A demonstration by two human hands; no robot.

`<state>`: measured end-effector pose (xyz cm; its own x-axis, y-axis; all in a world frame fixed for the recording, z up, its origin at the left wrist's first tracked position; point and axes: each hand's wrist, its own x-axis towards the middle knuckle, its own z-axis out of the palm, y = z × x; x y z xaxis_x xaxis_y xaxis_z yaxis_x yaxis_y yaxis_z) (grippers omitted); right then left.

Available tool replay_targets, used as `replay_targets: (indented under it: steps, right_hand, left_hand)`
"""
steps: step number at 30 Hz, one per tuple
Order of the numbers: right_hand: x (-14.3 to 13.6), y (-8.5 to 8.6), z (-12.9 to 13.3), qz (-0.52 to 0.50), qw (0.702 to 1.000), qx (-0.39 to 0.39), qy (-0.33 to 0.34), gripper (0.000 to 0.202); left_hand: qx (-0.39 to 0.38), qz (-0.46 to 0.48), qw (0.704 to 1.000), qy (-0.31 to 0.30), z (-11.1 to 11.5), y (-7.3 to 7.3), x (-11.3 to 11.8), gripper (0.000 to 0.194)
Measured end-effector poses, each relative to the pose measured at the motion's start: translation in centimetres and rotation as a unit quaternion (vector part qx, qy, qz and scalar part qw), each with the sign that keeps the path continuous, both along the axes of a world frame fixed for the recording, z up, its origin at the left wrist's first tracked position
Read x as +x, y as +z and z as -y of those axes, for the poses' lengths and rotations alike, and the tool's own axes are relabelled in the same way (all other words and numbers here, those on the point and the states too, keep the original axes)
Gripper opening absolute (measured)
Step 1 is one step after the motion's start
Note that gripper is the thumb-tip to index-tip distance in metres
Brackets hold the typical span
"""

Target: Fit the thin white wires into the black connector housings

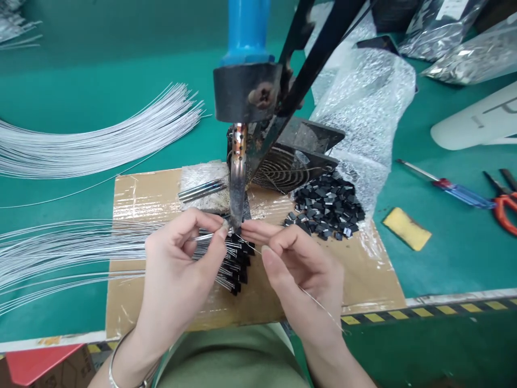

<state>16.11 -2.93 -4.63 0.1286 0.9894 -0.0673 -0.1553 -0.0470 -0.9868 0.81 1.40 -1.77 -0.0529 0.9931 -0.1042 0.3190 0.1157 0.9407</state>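
My left hand (183, 264) pinches a thin grey wire (204, 236) close to the tip of a soldering iron (238, 186). The iron has a blue handle (248, 29) and hangs point down in a black clamp. My right hand (301, 269) is closed on a thin solder strand (323, 308), which runs from the iron tip through the fingers to below the palm. Beneath the hands lies a bundle of grey wires (72, 250) with black pieces (238, 269) at their ends. The exact contact at the tip is partly hidden by fingertips.
Cardboard (137, 199) covers part of the green table. A fan (286, 167) and a pile of black pieces (331, 205) stand behind my right hand. More wires (121, 140) lie left; a yellow sponge (407, 228), screwdriver (456, 191) and orange-handled tool (504, 213) lie right.
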Motion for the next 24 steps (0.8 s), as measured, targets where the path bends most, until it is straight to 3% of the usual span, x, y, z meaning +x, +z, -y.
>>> replay_targets:
  steps: [24]
  right_hand:
    - [-0.18,0.30,0.07,-0.014,0.999,0.027,-0.015,0.020]
  left_hand:
    - [0.017,0.014,1.000,-0.001,0.20,0.39,-0.07,0.013]
